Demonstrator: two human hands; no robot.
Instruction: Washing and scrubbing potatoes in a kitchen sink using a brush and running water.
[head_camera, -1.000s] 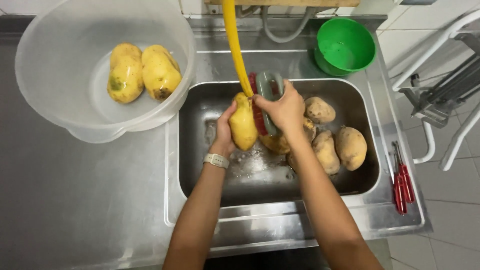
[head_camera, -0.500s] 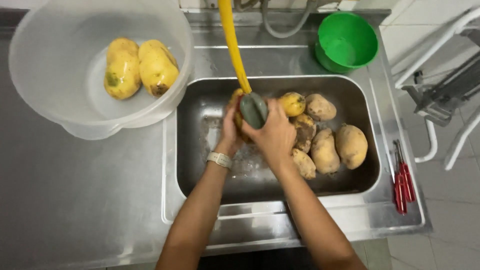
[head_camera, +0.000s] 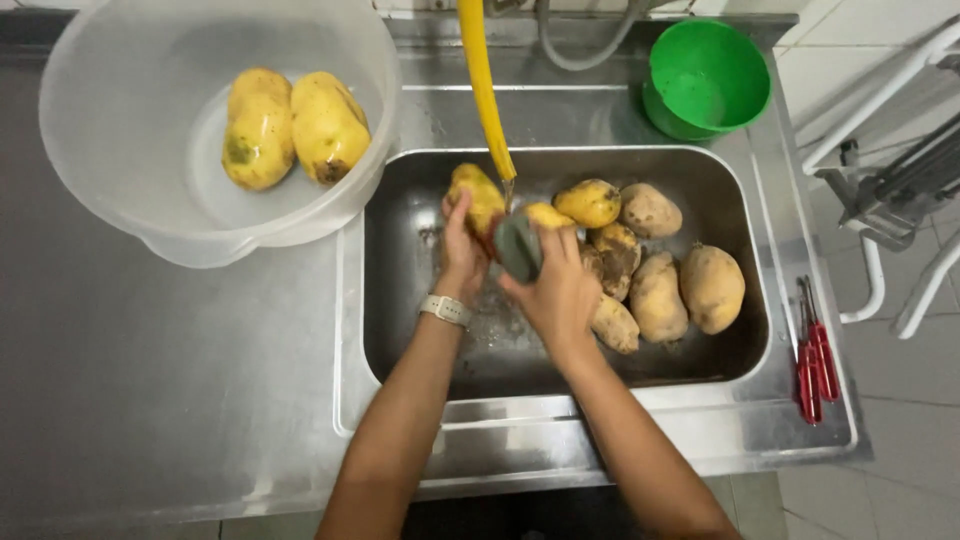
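Clear bowl (head_camera: 120, 190): two washed potatoes. Over the sink (head_camera: 400, 330), left hand (head_camera: 462, 250) grips a yellow potato (head_camera: 476, 196) under the yellow hose (head_camera: 484, 90); right hand (head_camera: 556, 288) clasps grey scrubber (head_camera: 518, 246) against it. Best: rotate the potato, scrub with firm strokes.

A working kitchen, likely a commercial one: a stainless steel counter (head_camera: 170, 400) with a deep built-in sink (head_camera: 420, 330), a yellow hose (head_camera: 482, 90) at 12 o'clock, white floor tiles (head_camera: 900, 470) at 4 o'clock, and unwashed potatoes (head_camera: 655, 295) heaped in the basin.
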